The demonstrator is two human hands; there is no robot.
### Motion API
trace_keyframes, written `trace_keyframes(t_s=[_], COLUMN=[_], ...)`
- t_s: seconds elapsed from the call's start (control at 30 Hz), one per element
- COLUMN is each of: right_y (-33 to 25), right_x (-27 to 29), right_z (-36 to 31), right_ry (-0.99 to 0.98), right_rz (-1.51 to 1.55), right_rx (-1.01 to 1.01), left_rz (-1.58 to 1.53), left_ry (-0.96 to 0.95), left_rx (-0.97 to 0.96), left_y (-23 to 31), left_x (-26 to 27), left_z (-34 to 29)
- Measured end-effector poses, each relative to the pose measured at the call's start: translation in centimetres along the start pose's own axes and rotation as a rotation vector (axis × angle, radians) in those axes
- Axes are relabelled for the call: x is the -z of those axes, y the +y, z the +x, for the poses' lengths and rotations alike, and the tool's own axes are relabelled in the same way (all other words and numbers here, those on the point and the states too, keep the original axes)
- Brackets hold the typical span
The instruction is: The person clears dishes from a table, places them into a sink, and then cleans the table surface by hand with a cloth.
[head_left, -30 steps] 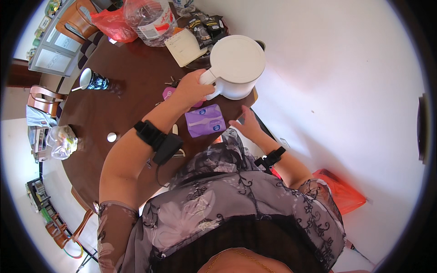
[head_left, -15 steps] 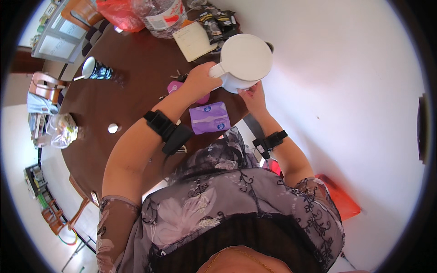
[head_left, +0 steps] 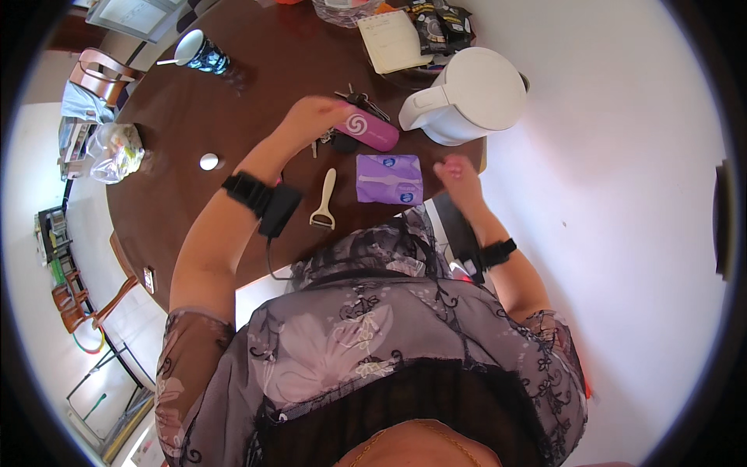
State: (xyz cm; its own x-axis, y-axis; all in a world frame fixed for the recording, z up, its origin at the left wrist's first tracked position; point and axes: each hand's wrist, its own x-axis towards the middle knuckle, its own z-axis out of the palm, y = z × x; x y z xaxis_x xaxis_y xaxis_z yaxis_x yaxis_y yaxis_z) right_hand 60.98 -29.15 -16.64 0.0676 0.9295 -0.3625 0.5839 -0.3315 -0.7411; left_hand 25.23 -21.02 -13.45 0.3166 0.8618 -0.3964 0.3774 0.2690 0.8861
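Note:
My left hand (head_left: 311, 118) is closed on the left end of a pink cylinder (head_left: 372, 131) with a white swirl, lying on the table; the fingers partly cover that end. Keys (head_left: 358, 100) lie just beyond it. To its right stands a white lidded kettle (head_left: 484, 95), its handle pointing left and neither hand on it. My right hand (head_left: 461, 177) hovers at the table's edge, fingers loosely curled and holding nothing. Beside it on the table is a purple tissue packet (head_left: 389, 179). A cream peeler (head_left: 325, 201) lies left of the packet.
On the brown round table (head_left: 257, 101) are a dark patterned cup (head_left: 204, 56), a small white disc (head_left: 208, 162), a bag of items (head_left: 117, 148), an open notepad (head_left: 391, 43) and black packets (head_left: 442, 29). A white wall (head_left: 622, 194) rises on the right.
The kettle, held by both hands before, now stands released on the table. My left hand has moved onto the pink cylinder; my right has drawn back beside the tissue packet. The peeler is now uncovered.

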Motion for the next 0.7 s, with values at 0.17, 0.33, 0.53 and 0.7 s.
trace_keyframes(t_s=[0.17,0.33,0.53,0.7], right_y=[-5.8,-6.0,-6.2,-12.9], right_x=[-3.6,-5.5,-5.6,-8.8], right_z=[-5.6,-5.0,-5.9,-3.8], right_ry=[-0.156,-0.127,-0.235,-0.156], right_rz=[-0.505,-0.849,-0.764,-0.669], right_rx=[0.881,0.834,0.728,0.963], left_rz=[0.253,0.509,0.831,0.707], left_ry=[0.234,0.412,0.505,0.441], left_rx=[0.039,0.006,0.171,0.194], left_y=[-9.9,-12.7,-12.7,-15.5], left_x=[-2.1,-4.2,-4.0,-3.1], left_z=[-10.9,-13.7,-16.3,-17.1])
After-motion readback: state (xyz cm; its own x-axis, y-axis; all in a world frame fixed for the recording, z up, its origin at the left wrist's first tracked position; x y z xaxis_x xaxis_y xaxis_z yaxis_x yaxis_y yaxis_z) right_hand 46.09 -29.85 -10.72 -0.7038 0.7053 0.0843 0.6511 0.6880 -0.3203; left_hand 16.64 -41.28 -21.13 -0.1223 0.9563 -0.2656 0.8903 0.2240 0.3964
